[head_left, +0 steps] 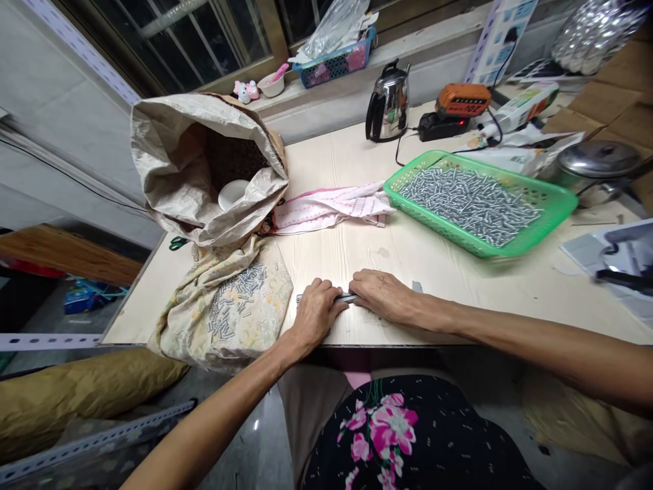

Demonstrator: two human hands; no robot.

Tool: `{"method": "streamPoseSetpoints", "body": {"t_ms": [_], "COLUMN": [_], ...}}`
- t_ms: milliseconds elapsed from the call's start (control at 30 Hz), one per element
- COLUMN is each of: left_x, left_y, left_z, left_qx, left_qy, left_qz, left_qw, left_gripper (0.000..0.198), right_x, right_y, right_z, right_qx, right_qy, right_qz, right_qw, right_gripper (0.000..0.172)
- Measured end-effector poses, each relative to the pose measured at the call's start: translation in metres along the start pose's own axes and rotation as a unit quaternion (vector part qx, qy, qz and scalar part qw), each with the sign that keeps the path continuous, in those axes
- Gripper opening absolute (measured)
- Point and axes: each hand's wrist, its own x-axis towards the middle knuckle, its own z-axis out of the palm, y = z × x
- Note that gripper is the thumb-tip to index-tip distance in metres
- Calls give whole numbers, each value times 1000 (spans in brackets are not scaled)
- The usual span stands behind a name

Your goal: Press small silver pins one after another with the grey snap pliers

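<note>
Close to the table's front edge, both hands are closed on a slim grey metal piece point(347, 297) lying low over the wood. My left hand point(317, 309) wraps its left part, and a short end shows past the knuckles. My right hand point(382, 294) grips the other end with curled fingers, which hide much of it; its exact kind cannot be made out. Left of my hands, small silvery metal pins point(237, 299) lie scattered on a floral cloth point(270, 299). Many similar pins point(474, 204) fill a green plastic basket point(556, 204) at the right.
A large open sack point(168, 163) with a white round item point(233, 194) stands back left. Behind my hands lies a pink-and-white cloth point(331, 209). A metal kettle point(390, 102), an orange battery on a charger point(462, 101) and a lidded pot point(596, 163) stand farther back.
</note>
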Motion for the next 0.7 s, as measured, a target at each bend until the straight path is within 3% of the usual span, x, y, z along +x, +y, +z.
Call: {"method": "streamPoseSetpoints", "body": {"t_ms": [133, 267, 400, 500, 600, 700], "left_x": [-4, -20, -37, -42, -42, -40], "left_y": [0, 13, 37, 48, 48, 44], "left_z": [6, 22, 42, 49, 49, 51], "left_qx": [23, 49, 26, -11, -35, -46], "left_qy": [15, 98, 100, 84, 85, 96], "left_qz": [-9, 0, 42, 46, 47, 54], "left_qw": [1000, 994, 994, 995, 995, 993], "left_gripper": [20, 39, 49, 51, 52, 57], "right_x": [6, 12, 25, 40, 54, 60], "right_y": [8, 25, 41, 50, 42, 8], "right_z": [-1, -18, -23, -23, -29, -31], "right_qx": [-28, -31, -35, -68, -95, -111], "right_qy": [9, -37, -19, 8, 6, 18], "right_qz": [-20, -49, -23, -26, -13, -57], "right_qw": [999, 998, 999, 997, 995, 992], "right_gripper": [11, 41, 20, 14, 13, 14]}}
